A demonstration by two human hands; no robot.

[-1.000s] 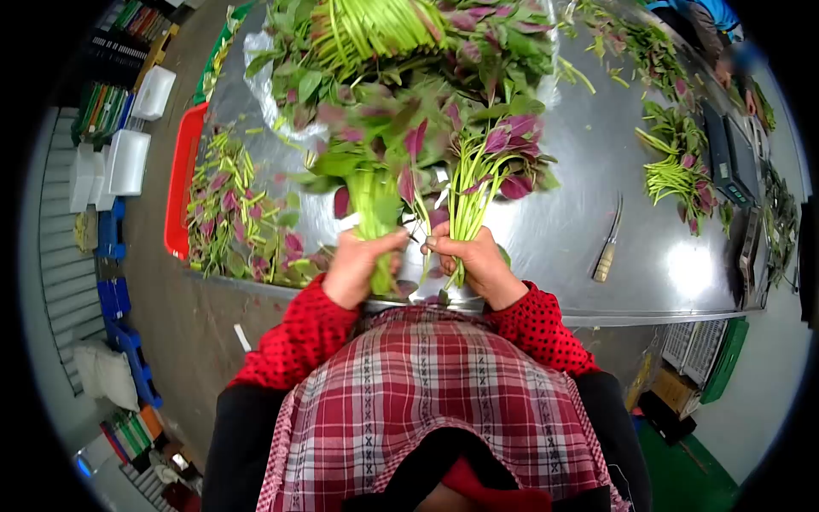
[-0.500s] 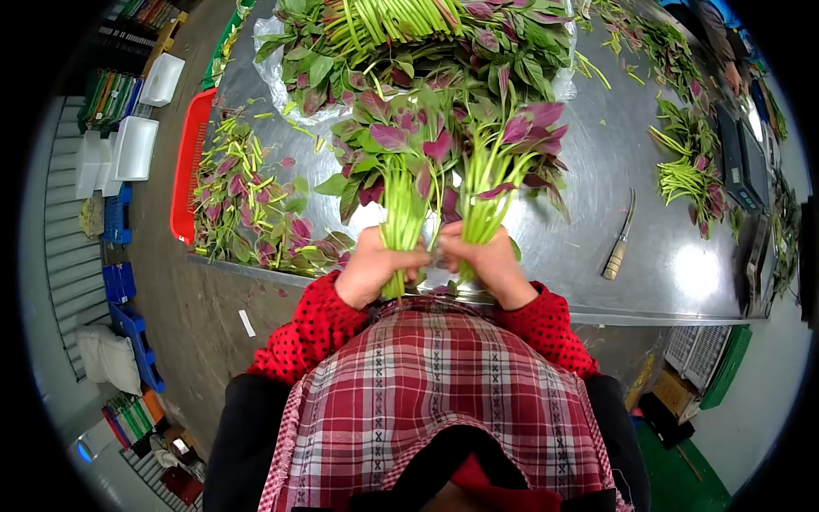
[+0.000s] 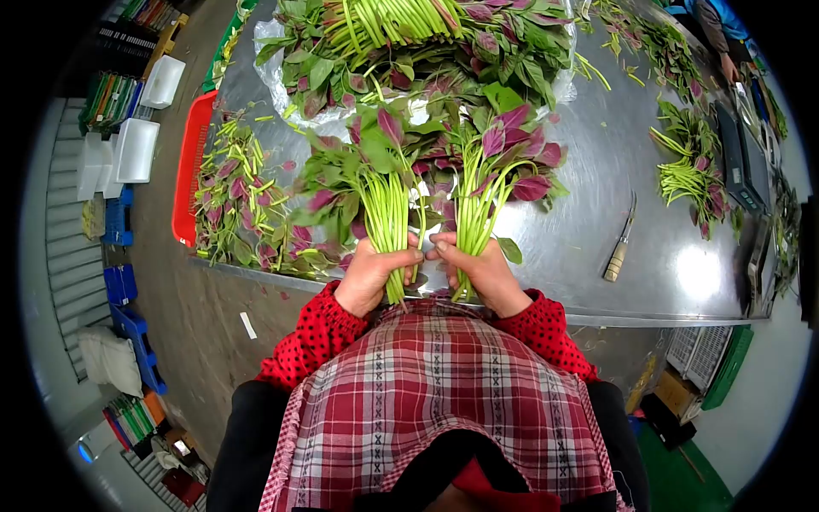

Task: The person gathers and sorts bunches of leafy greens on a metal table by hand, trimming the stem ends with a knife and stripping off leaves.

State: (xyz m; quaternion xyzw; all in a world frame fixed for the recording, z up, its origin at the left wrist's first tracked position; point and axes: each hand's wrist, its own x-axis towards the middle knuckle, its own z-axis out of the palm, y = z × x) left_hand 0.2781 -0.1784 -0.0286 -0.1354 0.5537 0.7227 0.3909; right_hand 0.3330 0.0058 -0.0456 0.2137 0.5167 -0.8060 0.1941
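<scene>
In your head view, your left hand (image 3: 367,275) grips one leafy bunch (image 3: 386,209) and your right hand (image 3: 489,271) grips another bunch (image 3: 474,218), low on the stems, maybe so leaves don't get squashed. Both are by the tabletop's (image 3: 572,264) near edge.

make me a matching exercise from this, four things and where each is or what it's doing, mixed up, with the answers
Things
1. knife
2. red crate
3. leafy heap
4. left hand

Places and states
a. gripping a bunch of stems
b. on clear plastic
c. along the table's left edge
d. lying right of the right hand

Pairs: 1-d, 2-c, 3-b, 4-a
</scene>
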